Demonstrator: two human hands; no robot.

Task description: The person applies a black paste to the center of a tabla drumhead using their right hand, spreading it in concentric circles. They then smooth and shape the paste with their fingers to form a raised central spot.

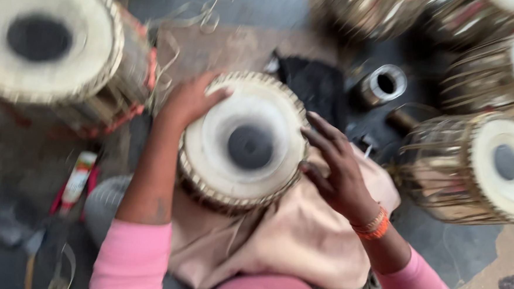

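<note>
Hands steady a round skin-topped drum with a dark centre spot (242, 144) on a beige lap cloth (299, 234): left hand (192, 100) cups its far-left rim, right hand (335, 163), fingers spread, rests against its right edge. Similar drums (496, 169) stand right of it.

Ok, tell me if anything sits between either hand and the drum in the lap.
Nothing visible does. The left hand lies on the rim of the drum at its upper left, and the right hand is at its right edge, fingers spread. The beige cloth lies under the drum, not between.
</note>
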